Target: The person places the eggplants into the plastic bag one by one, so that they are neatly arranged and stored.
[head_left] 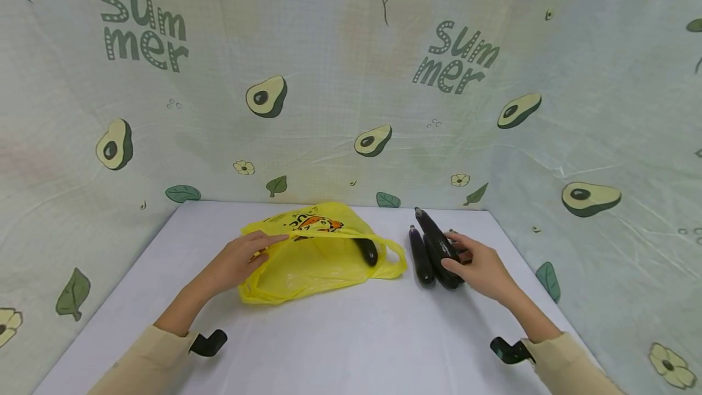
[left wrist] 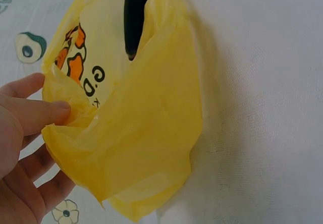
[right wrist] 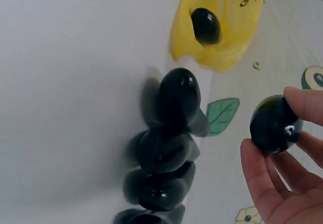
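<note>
A yellow plastic bag [head_left: 307, 267] lies on its side with its mouth toward me. At its left end my left hand [head_left: 233, 264] pinches the rim between thumb and fingers. One dark eggplant [head_left: 367, 252] rests inside the bag, near the right handle. My right hand [head_left: 485, 270] grips another long, glossy eggplant [right wrist: 275, 125], lifted above the table, fingers on one side and thumb on the other. Below and beside it several more eggplants [head_left: 420, 258] lie side by side to the right of the bag; the hand and held eggplant partly hide them.
The white table [head_left: 340, 340] runs up to a hanging cloth [head_left: 318, 35] with avocado and leaf prints behind and at both sides. A black piece [head_left: 209, 343] sticks out at each sleeve cuff.
</note>
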The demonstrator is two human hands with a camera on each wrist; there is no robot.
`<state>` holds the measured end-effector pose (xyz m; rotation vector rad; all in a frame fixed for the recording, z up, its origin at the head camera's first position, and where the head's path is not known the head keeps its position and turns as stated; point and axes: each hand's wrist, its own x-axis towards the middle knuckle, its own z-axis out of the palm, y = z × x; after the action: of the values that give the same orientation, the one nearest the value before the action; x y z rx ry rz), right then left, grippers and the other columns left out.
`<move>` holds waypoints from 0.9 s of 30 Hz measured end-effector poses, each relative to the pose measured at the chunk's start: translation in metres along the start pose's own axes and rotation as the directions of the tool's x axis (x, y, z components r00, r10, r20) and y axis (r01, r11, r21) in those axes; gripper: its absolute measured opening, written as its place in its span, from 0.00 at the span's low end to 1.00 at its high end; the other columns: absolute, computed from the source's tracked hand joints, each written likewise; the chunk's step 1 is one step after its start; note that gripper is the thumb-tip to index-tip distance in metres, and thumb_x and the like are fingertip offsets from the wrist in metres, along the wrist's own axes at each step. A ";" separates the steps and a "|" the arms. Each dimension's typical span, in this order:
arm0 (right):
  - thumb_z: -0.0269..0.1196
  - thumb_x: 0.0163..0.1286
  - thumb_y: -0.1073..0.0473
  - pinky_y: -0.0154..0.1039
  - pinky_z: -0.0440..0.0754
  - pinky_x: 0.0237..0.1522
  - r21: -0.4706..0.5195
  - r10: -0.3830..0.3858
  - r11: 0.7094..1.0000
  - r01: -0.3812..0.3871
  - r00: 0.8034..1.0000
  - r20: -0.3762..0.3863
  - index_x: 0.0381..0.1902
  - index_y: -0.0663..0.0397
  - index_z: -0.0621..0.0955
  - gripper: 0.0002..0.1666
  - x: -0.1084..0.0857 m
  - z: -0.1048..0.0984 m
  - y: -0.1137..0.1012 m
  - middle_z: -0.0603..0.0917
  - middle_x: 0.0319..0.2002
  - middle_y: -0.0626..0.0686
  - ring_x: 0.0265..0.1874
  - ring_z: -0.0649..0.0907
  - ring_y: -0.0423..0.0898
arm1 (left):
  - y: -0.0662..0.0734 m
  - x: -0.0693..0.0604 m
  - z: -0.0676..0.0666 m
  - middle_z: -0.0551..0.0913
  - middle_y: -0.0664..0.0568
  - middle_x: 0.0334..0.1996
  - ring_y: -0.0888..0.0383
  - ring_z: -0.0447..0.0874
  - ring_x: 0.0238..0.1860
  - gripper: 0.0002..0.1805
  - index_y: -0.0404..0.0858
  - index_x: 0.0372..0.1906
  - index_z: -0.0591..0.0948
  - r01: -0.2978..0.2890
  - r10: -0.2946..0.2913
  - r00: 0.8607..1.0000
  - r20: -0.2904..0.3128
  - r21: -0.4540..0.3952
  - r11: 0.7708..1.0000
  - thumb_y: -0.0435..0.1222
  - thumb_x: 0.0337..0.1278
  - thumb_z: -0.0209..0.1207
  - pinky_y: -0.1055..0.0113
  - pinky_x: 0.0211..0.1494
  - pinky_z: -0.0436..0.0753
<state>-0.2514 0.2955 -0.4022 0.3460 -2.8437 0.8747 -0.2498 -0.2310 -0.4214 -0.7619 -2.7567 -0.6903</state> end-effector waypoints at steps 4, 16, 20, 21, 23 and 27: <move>0.73 0.72 0.54 0.41 0.85 0.38 0.028 -0.033 0.999 0.032 0.999 0.022 0.74 0.52 0.77 0.36 0.000 0.006 -0.010 0.86 0.58 0.62 0.48 0.84 0.54 | 0.000 0.000 0.000 0.84 0.53 0.49 0.60 0.75 0.39 0.35 0.50 0.74 0.79 -0.009 0.009 1.000 -0.006 -0.003 1.000 0.23 0.65 0.67 0.66 0.42 0.81; 0.75 0.69 0.57 0.36 0.85 0.39 0.081 -0.140 0.988 0.135 0.988 0.062 0.72 0.52 0.79 0.35 -0.002 0.022 -0.035 0.87 0.55 0.57 0.44 0.86 0.48 | 0.000 0.001 0.001 0.85 0.52 0.50 0.60 0.75 0.40 0.35 0.48 0.74 0.79 -0.017 0.017 1.000 -0.004 -0.004 1.000 0.23 0.65 0.67 0.66 0.43 0.82; 0.76 0.69 0.57 0.36 0.86 0.39 0.109 -0.147 0.985 0.137 0.985 0.093 0.72 0.51 0.79 0.35 -0.003 0.027 -0.043 0.87 0.55 0.56 0.43 0.85 0.48 | 0.000 0.001 0.000 0.85 0.52 0.49 0.60 0.75 0.39 0.35 0.48 0.74 0.79 -0.024 0.024 1.000 -0.008 -0.003 1.000 0.22 0.65 0.68 0.66 0.42 0.81; 0.76 0.68 0.57 0.36 0.85 0.39 0.111 -0.147 0.984 0.136 0.984 0.098 0.71 0.50 0.80 0.35 -0.003 0.028 -0.044 0.87 0.54 0.55 0.43 0.85 0.48 | 0.000 0.001 0.000 0.85 0.52 0.49 0.60 0.75 0.39 0.35 0.48 0.74 0.79 -0.024 0.024 1.000 -0.009 -0.003 1.000 0.22 0.64 0.68 0.66 0.42 0.81; 0.76 0.68 0.57 0.36 0.85 0.40 0.111 -0.149 0.984 0.137 0.983 0.105 0.71 0.50 0.80 0.35 -0.002 0.030 -0.047 0.87 0.55 0.55 0.44 0.84 0.49 | 0.001 0.001 -0.001 0.85 0.52 0.49 0.60 0.75 0.39 0.35 0.48 0.74 0.79 -0.023 0.023 1.000 -0.010 -0.006 1.000 0.22 0.64 0.68 0.66 0.42 0.81; 0.76 0.68 0.57 0.35 0.85 0.40 0.110 -0.156 0.984 0.143 0.981 0.117 0.72 0.48 0.80 0.35 -0.003 0.036 -0.050 0.87 0.55 0.53 0.44 0.84 0.49 | 0.001 0.002 0.000 0.85 0.52 0.50 0.60 0.75 0.40 0.35 0.48 0.74 0.79 -0.018 0.018 1.000 -0.006 -0.006 1.000 0.22 0.65 0.67 0.65 0.43 0.82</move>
<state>-0.2382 0.2353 -0.4059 0.6401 -2.8444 1.0016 -0.2508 -0.2298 -0.4206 -0.7841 -2.7405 -0.6965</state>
